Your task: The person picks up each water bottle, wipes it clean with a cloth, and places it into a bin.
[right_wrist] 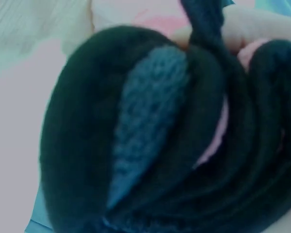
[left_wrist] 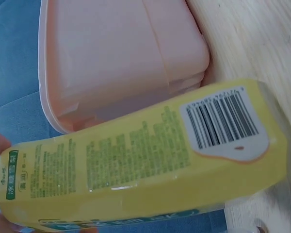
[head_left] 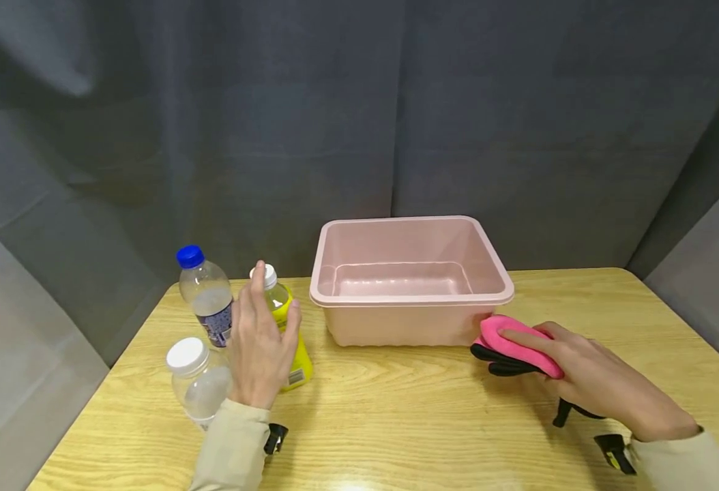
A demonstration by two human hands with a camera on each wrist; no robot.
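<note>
My left hand [head_left: 260, 341] is at a yellow-labelled drink bottle [head_left: 298, 361] with a white cap, its fingers fairly straight and its thumb along the bottle's right side. The label and barcode of this bottle [left_wrist: 136, 155] fill the left wrist view, with fingertips at its capped end. My right hand [head_left: 587, 368] grips a folded, soft pink-and-black fabric item [head_left: 519, 348], thumb on the pink side. In the right wrist view, the black plush folds [right_wrist: 87, 131] of this item show, with a dark strap above. A pink plastic bin [head_left: 396, 324] stands just left of it.
Left of my left hand stand a clear bottle with a blue cap [head_left: 190, 256] and a clear jar-like bottle with a white cap [head_left: 187, 356]. The wooden table [head_left: 390, 423] ends at a dark grey curtain [head_left: 273, 136] behind the bin.
</note>
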